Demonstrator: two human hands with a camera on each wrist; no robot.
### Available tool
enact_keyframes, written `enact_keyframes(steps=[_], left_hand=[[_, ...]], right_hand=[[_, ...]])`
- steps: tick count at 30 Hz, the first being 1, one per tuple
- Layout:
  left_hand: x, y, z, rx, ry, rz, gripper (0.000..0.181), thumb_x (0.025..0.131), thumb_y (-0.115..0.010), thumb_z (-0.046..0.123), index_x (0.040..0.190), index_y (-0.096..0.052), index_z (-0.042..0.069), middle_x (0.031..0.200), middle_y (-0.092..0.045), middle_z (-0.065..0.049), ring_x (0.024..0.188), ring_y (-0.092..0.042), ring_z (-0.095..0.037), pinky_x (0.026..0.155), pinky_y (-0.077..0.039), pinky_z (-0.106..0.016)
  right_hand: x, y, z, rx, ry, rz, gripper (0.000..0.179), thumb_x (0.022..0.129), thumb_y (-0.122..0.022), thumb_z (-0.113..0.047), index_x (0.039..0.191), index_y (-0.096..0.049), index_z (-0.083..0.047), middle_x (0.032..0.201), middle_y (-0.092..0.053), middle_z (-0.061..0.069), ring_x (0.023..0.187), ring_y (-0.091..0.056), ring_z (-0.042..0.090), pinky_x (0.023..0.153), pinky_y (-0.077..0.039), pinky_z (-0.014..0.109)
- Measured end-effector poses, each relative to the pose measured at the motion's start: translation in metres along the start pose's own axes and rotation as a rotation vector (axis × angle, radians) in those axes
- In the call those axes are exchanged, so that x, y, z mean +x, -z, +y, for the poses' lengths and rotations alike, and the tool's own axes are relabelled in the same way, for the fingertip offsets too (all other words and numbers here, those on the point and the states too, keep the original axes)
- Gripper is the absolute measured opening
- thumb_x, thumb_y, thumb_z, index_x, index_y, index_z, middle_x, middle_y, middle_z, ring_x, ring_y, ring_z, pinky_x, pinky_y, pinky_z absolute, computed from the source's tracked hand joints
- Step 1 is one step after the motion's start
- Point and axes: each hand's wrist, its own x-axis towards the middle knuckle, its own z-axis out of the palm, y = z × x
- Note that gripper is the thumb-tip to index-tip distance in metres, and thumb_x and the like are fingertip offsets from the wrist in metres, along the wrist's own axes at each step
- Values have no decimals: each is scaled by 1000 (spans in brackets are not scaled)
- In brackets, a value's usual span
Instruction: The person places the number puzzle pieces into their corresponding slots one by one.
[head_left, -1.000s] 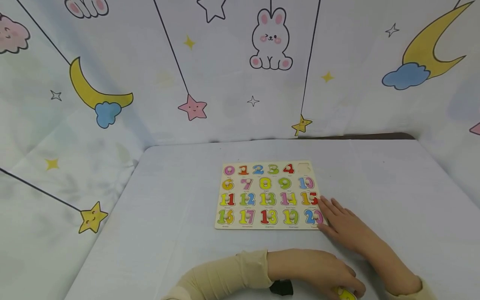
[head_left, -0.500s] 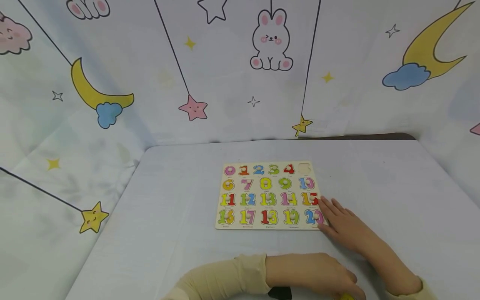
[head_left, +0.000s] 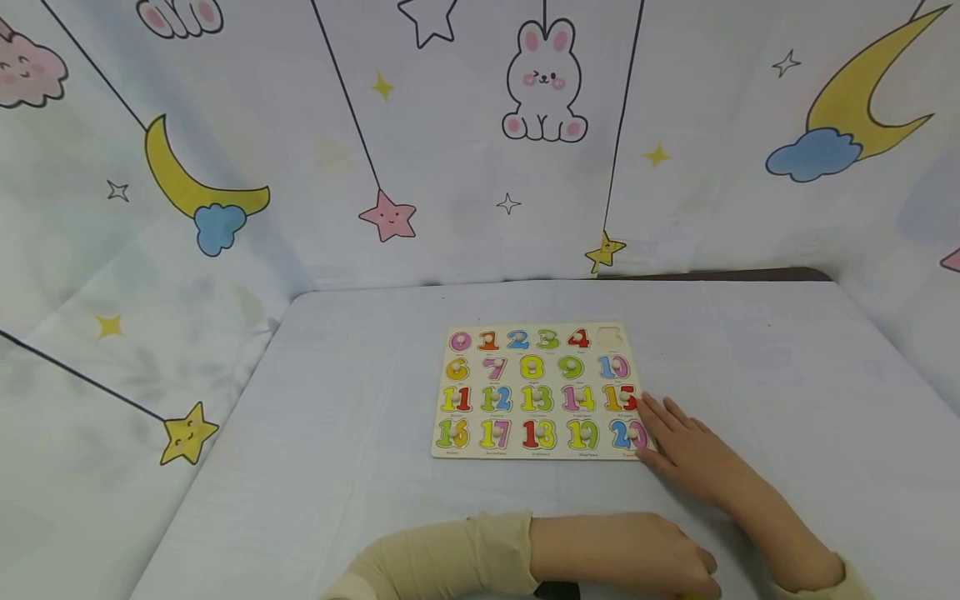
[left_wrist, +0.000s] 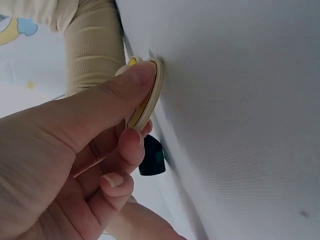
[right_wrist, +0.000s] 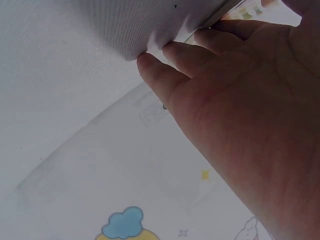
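Note:
Near the front edge of the head view, my left hand (head_left: 637, 550) reaches across to the right. It pinches a flat yellow wooden puzzle piece (left_wrist: 146, 107) between thumb and fingers, tilted on edge close to the white tabletop. Which number the piece is cannot be made out. A wooden number puzzle board (head_left: 562, 383) lies flat mid-table, filled with coloured knobbed numbers; its top-right recess (head_left: 609, 337) is bare. My right hand (head_left: 693, 450) rests with fingers extended against the board's right edge, thumb by the 20.
A dark object (head_left: 557, 591) shows below my left forearm. White cloth covers the table (head_left: 345, 392). A printed curtain (head_left: 457, 125) with moons, stars and a rabbit rises behind and beside it.
My left hand has shifted slightly down toward the front edge with the yellow piece, which is now almost out of the head view. The right hand and the board have stayed put.

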Motion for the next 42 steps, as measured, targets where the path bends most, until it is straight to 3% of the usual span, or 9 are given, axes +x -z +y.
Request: enact_keyframes(steps=[5, 13, 21, 24, 29, 33, 38, 42], left_hand=[[-2, -1, 6, 71, -25, -14, 30, 95, -55, 34, 123, -61, 27, 105, -57, 13, 89, -54, 5, 75, -35, -10], [-7, -2, 6, 4, -11, -24, 30, 94, -56, 37, 121, -63, 26, 103, -58, 15, 81, -52, 7, 74, -35, -9], [-22, 4, -15, -96, 111, 4, 33, 90, -61, 39, 121, -63, 27, 95, -52, 17, 73, -42, 6, 68, -33, -7], [-36, 14, -35, -170, 178, 94, 36, 88, -63, 42, 120, -64, 27, 89, -50, 18, 72, -41, 7, 64, -32, -7], [-57, 29, -79, -333, 293, 373, 34, 85, -67, 42, 115, -67, 27, 79, -52, 17, 70, -43, 7, 62, -34, -9], [-64, 38, -119, -389, 390, 565, 33, 85, -67, 40, 112, -68, 22, 78, -53, 14, 70, -45, 1, 62, -37, -12], [-62, 42, -170, -431, 592, 718, 31, 85, -68, 37, 109, -69, 17, 82, -55, 13, 72, -47, -3, 62, -38, -15], [-57, 34, -200, -515, 796, 811, 38, 85, -67, 39, 114, -68, 14, 91, -58, 11, 76, -49, -4, 63, -40, -16]], right_hand=[[0, 2, 0, 3, -2, -3, 69, 90, -59, -38, 141, -35, 2, 145, -31, 20, 130, -25, 45, 96, -25, 61], [-1, 0, 1, 11, -4, -8, 69, 90, -59, -38, 141, -36, 3, 145, -31, 21, 130, -24, 45, 96, -25, 62], [-1, -2, 2, 17, -5, -9, 70, 90, -58, -40, 141, -36, 3, 145, -31, 21, 130, -24, 45, 96, -25, 61], [0, -1, 2, 15, 0, -27, 71, 90, -59, -38, 141, -34, 3, 146, -29, 21, 130, -23, 46, 97, -24, 61], [-1, -1, 4, 0, 29, -29, 65, 89, -63, -30, 139, -39, 4, 145, -30, 22, 129, -23, 48, 95, -26, 62], [-1, -2, 4, -5, 26, 0, 62, 92, -58, -35, 136, -42, 5, 142, -34, 24, 128, -25, 48, 95, -27, 62], [0, -4, 5, -4, 0, -18, 70, 91, -57, -42, 142, -35, 1, 145, -30, 20, 131, -23, 45, 96, -26, 62], [1, -5, 5, -10, 0, -24, 72, 90, -58, -42, 142, -35, 1, 146, -30, 20, 131, -23, 45, 96, -26, 61]])
